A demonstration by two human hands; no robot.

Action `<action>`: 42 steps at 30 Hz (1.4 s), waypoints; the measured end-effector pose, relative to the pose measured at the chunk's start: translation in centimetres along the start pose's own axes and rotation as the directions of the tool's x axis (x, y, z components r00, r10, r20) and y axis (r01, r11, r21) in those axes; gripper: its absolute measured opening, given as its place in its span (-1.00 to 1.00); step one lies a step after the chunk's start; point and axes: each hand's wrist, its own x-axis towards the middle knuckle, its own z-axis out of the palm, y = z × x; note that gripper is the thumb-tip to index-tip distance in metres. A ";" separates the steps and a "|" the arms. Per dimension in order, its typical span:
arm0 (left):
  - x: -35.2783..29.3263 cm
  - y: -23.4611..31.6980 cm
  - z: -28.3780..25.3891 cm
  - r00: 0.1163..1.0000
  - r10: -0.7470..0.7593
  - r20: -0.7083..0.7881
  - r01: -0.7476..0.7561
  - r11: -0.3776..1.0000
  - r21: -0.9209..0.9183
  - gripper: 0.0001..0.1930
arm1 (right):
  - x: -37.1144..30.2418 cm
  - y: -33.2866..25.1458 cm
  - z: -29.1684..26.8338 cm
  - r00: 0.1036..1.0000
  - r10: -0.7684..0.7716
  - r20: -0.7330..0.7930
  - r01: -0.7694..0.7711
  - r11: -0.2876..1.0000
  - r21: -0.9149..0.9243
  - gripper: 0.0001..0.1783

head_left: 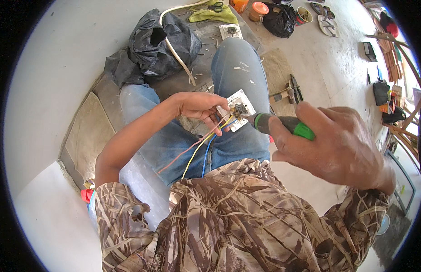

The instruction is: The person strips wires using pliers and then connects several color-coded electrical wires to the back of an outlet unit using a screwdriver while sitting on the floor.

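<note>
My left hand grips a white electrical socket plate over my lap, its wired back facing me. From its terminals hang a red wire, a yellow wire and a blue wire, which trail down toward my shirt. In my right hand is a screwdriver with a grey and green handle. Its tip meets the terminal block at the middle of the plate; the exact screw is too small to make out.
Left of my knees sits a black plastic bag with a white cable across it. Another socket plate lies beyond my knee, near a green cloth and scissors. Pliers rest on the floor at right.
</note>
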 end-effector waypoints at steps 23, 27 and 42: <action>-0.2 0.8 1.1 0.999 0.046 -0.004 -0.045 0.997 0.070 -0.57 | 1.0 0.8 0.9 0.965 -0.172 -0.197 0.155 0.983 -0.100 -0.29; -0.6 0.8 0.8 1.000 0.028 0.001 -0.028 0.998 0.052 -0.56 | 0.8 -0.3 0.0 0.998 0.003 -0.070 -0.005 1.000 -0.022 -0.33; 1.1 0.0 -0.2 0.998 0.056 0.040 -0.059 0.994 0.087 -0.58 | 1.1 -0.5 0.7 0.992 -0.094 -0.088 0.083 0.990 -0.117 -0.42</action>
